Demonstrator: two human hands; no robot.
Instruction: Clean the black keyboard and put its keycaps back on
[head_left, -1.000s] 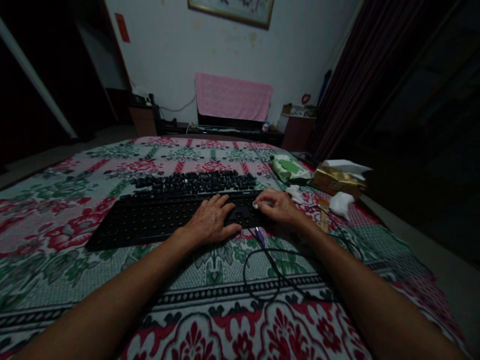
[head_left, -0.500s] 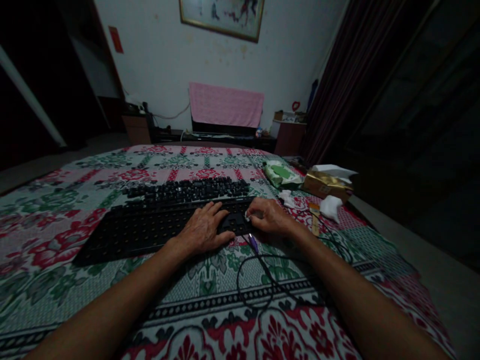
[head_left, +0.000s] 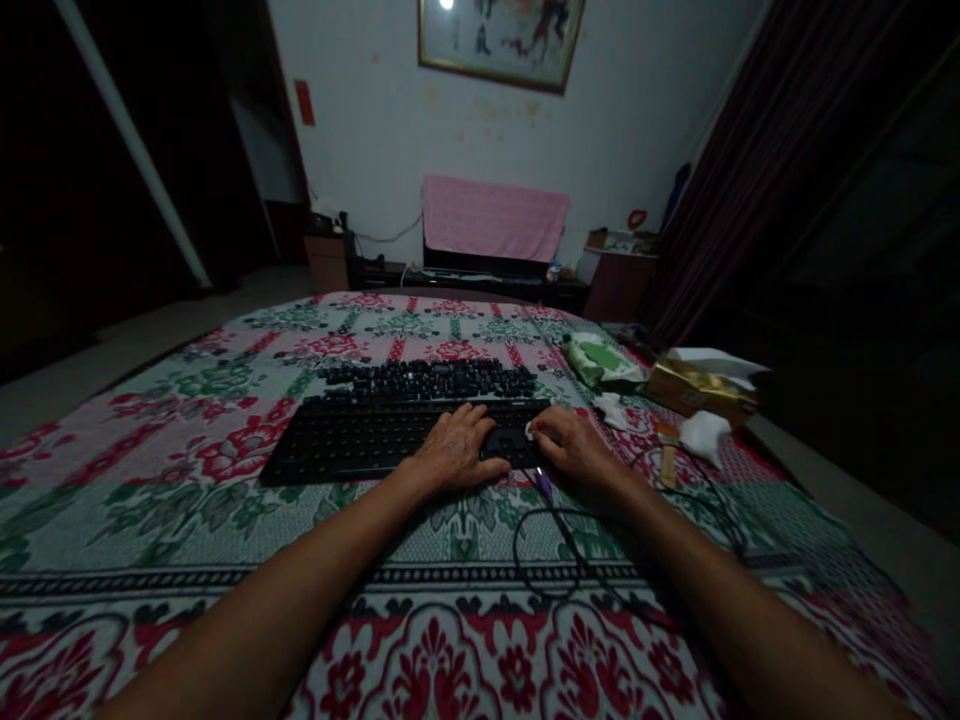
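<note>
Black plastic keyboard base stripped of keycaps on the red-and-green flowered tablecloth, under two bare hands.
Compared with half a second ago, the whole scene sits further right in view, while both hands keep to the same parts of the base; its right end is partly hidden by the right hand, and the small white wad pinched between that hand's thumb and fingers is mostly covered. The left hand lies palm down, fingers slightly spread, thumb apart, pressing nothing discernible but the base. Loose black keycaps lie heaped just beyond, too dim to read.
</note>
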